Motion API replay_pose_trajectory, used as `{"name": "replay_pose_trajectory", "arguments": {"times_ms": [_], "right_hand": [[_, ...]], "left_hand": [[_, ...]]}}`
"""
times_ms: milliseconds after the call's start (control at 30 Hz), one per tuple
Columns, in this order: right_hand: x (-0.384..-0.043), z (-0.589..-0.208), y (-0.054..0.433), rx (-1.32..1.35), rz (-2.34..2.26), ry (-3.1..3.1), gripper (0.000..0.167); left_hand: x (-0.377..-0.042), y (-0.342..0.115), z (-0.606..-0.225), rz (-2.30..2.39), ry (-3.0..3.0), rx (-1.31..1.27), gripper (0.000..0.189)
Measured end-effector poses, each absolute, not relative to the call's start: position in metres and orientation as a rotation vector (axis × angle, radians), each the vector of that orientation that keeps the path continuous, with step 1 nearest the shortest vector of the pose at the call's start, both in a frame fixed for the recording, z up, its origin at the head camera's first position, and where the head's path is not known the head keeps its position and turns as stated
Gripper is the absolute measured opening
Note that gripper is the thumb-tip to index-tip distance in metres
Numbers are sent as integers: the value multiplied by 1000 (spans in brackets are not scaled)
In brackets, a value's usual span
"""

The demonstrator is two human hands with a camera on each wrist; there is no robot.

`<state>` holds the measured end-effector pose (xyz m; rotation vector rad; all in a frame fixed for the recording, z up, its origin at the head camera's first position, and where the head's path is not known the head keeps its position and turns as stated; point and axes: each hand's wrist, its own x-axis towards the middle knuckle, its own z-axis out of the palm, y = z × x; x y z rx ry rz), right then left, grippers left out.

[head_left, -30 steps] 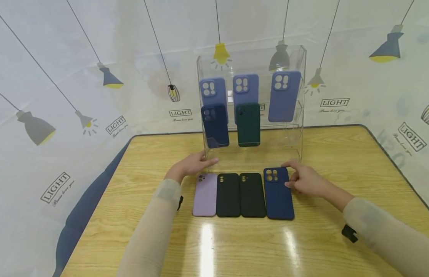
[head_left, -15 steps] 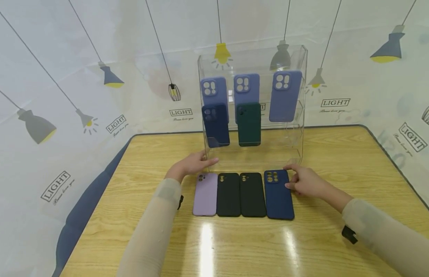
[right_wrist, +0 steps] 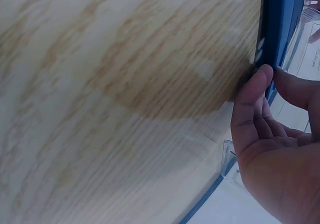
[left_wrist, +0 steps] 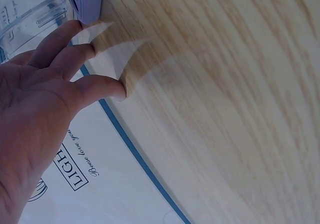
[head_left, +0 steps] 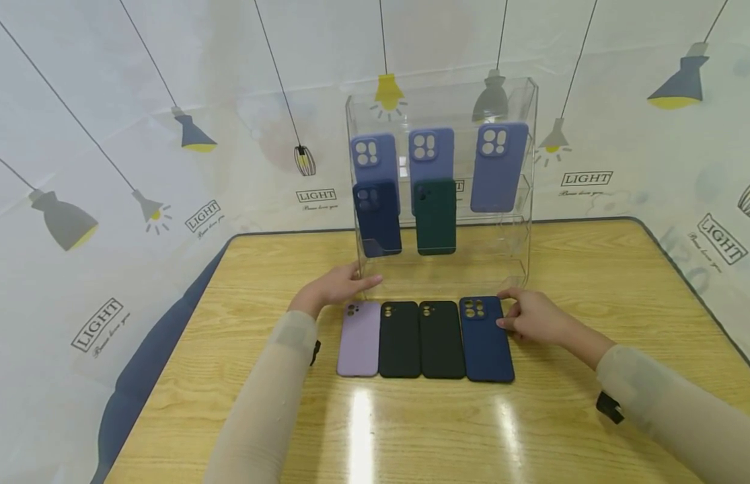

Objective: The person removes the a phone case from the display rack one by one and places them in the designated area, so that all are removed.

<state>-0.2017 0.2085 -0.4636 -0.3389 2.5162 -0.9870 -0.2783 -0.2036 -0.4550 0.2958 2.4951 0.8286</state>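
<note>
In the head view, a dark blue phone case point(head_left: 487, 341) is at the right end of a row of cases on the table. My right hand point(head_left: 537, 316) pinches its right edge near the top; the right wrist view shows thumb and fingertips meeting at the blue edge point(right_wrist: 276, 19). My left hand point(head_left: 335, 286) rests by the lower left corner of a clear display stand point(head_left: 447, 277), fingers loosely extended. Just in front of it lies a lilac phone case point(head_left: 359, 343). Two black phone cases point(head_left: 400, 341) lie between the lilac and blue ones.
The stand holds three periwinkle phone cases point(head_left: 500, 171) in its upper part. Below them are a navy case point(head_left: 379, 222) and a dark green case point(head_left: 435, 218). Behind the wooden table point(head_left: 259, 410) hangs a lamp-printed wall sheet point(head_left: 241, 81).
The top end of the dark blue case has dropped slightly and shifted a little, with my right hand staying on its edge. My left hand keeps its place by the stand.
</note>
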Motion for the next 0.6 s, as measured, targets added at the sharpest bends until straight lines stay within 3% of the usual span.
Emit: {"name": "replay_pose_trajectory", "arguments": {"times_ms": [600], "right_hand": [[-205,-466,211,-336,-1016,2495,62]], "left_hand": [[-279,-203,-457,825,2492,299,112]]}}
